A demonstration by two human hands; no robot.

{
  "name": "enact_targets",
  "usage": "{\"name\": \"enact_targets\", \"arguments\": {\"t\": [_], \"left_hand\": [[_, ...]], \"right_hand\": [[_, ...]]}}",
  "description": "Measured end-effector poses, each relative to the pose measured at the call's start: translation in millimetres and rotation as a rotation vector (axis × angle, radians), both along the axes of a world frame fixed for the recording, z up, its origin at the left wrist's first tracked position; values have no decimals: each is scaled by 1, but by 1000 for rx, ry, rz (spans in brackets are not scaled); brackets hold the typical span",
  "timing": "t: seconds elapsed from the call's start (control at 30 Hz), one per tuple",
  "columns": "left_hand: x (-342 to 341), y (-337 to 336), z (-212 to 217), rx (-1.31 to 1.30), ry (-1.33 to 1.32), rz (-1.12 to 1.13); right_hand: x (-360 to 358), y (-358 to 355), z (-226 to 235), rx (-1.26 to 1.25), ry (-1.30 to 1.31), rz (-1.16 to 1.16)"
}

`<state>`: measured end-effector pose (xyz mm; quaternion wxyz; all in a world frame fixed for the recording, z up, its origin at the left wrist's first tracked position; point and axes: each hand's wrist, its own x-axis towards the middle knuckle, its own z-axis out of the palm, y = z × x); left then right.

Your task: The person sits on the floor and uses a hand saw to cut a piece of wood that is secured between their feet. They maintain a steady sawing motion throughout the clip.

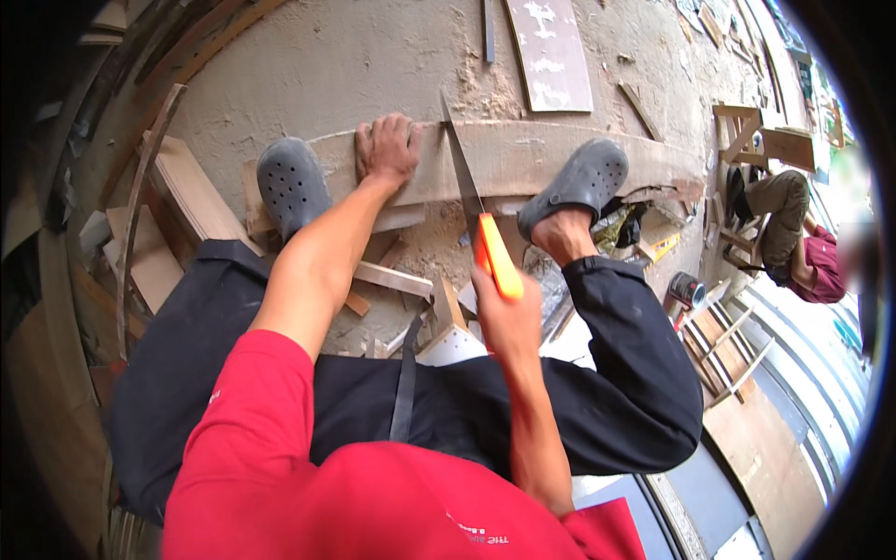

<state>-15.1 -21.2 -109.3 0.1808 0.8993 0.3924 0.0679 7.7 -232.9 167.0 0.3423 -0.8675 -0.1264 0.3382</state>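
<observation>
A hand saw [464,173] with an orange and yellow handle is in the grip of my right hand [511,317]. Its blade lies across a long, slightly curved wooden board [504,168], the tip reaching past the far edge. To the left of the blade, my left hand [387,149] presses on the board, its fingers bent over the far edge. My feet in grey clogs [295,182] [581,182] rest on the board, one near each end. Whether the teeth are in a cut cannot be made out.
Sawdust and wood scraps [383,275] litter the ground below the board. Planks [191,191] lean at the left; a pale, patchy panel [551,56] lies beyond. At right are a can [686,289], a wooden frame [728,350] and a seated person [793,229] in a dark red top.
</observation>
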Motion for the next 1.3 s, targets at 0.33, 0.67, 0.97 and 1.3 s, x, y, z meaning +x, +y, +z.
{"name": "enact_targets", "arguments": {"t": [0.33,0.67,0.97,1.3], "left_hand": [[6,0,23,7,76,-34],[8,0,19,55,37,-35],[12,-1,22,39,86,-59],[9,-3,22,24,51,-48]], "right_hand": [[-5,11,-14,31,-51,4],[-8,25,-39,64,-103,-63],[-22,-2,-61,118,-214,14],[-24,-14,-48,115,-138,-13]]}}
